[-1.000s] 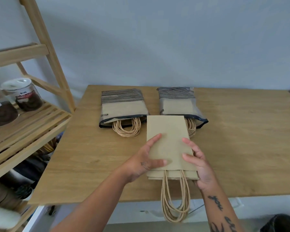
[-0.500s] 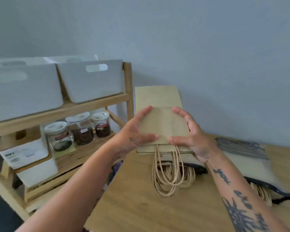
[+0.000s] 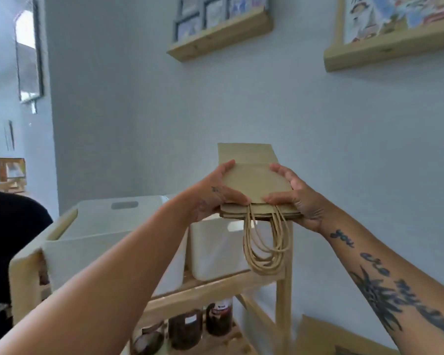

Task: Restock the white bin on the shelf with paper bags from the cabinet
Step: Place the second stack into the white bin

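- Shelf (image 3: 210, 290) of pale wood stands ahead and to the left, with two white bins on its top board and jars (image 3: 190, 329) on the level below.
- The left bin (image 3: 69, 254) and right bin (image 3: 215, 252) sit side by side, almost touching. I cannot tell which one is to be filled, though the load hangs nearer the right one.
- The bags (image 3: 251, 183), a flat stack of brown paper, are held roughly level in the air, above and in front of the right bin. They do not look to be over its opening yet.
- Risk: the far end juts out unsupported, so a downward tilt could let the loose sheets fan apart or slide out before they reach a bin.
- The left hand (image 3: 210, 198) and right hand (image 3: 300, 201) grip the stack from its two long sides, close to the near end.
- The handles (image 3: 264, 267) dangle in slack loops in front of the right bin's wall. They could snag on the rim going in and drag a bag askew.
- The fingers (image 3: 227, 166) lie along the top sheet at each edge, with both thumbs pressed flat on top by the handle end.
- The other fingers are hidden beneath, so the stack appears pinched between the thumbs above and the hands below. Its far end reaches beyond the fingertips.
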The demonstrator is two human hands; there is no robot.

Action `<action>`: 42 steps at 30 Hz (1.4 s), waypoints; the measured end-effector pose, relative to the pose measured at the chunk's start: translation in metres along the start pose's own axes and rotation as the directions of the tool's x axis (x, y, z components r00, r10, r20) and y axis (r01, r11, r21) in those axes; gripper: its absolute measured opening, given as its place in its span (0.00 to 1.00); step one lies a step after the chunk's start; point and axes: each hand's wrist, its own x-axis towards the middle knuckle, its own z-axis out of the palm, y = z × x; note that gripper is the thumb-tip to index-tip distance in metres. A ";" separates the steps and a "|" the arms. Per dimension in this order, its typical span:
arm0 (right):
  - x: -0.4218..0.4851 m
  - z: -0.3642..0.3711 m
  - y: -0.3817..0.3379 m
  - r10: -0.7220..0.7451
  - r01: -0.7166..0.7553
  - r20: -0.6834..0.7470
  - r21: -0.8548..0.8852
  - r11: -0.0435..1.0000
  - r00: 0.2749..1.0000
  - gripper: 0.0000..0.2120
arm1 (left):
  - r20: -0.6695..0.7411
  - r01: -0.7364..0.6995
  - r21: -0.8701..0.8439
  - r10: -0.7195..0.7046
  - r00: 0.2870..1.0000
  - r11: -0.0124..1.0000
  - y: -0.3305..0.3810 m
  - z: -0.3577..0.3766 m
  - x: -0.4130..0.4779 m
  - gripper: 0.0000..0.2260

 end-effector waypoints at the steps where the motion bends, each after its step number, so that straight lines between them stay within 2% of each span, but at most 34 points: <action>1: 0.019 0.004 -0.002 0.001 -0.001 0.009 0.010 1.000 1.000 0.35 | -0.016 0.001 0.010 -0.001 1.000 1.000 0.004 -0.012 0.011 0.43; 5: 0.090 0.015 -0.001 0.014 -0.019 0.060 0.081 0.997 0.998 0.36 | -0.079 0.010 0.016 -0.009 0.997 1.000 0.005 -0.056 0.055 0.43; 12: 0.204 0.021 0.021 0.060 -0.064 0.117 0.030 0.997 0.991 0.39 | -0.221 0.072 -0.040 -0.079 0.972 0.997 -0.012 -0.110 0.122 0.45; 17: 0.252 0.017 0.075 0.186 -0.141 0.184 -0.231 0.963 0.965 0.43 | -0.280 0.216 0.067 -0.189 0.941 0.974 -0.060 -0.130 0.157 0.49; 20: 0.263 0.010 0.108 0.381 -0.253 0.247 -0.428 0.868 0.891 0.47 | -0.259 0.387 0.177 -0.336 0.905 0.905 -0.091 -0.124 0.163 0.46; 24: 0.261 0.006 0.125 0.540 -0.304 0.218 -0.632 0.713 0.813 0.54 | -0.229 0.569 0.358 -0.521 0.822 0.740 -0.107 -0.113 0.170 0.46; 28: 0.256 0.005 0.133 0.649 -0.322 0.219 -0.727 0.607 0.729 0.56 | -0.198 0.619 0.458 -0.605 0.771 0.638 -0.113 -0.108 0.168 0.49; 32: 0.257 0.005 0.134 0.659 -0.305 0.207 -0.760 0.574 0.723 0.55 | -0.192 0.652 0.487 -0.657 0.729 0.581 -0.115 -0.110 0.171 0.50; 38: 0.255 0.008 0.128 0.700 -0.228 0.195 -0.857 0.462 0.687 0.53 | -0.164 0.648 0.565 -0.701 0.695 0.511 -0.113 -0.107 0.170 0.48; 42: 0.249 0.011 0.128 0.762 -0.333 0.205 -0.808 0.486 0.614 0.49 | -0.103 0.653 0.621 -0.781 0.617 0.434 -0.115 -0.109 0.170 0.48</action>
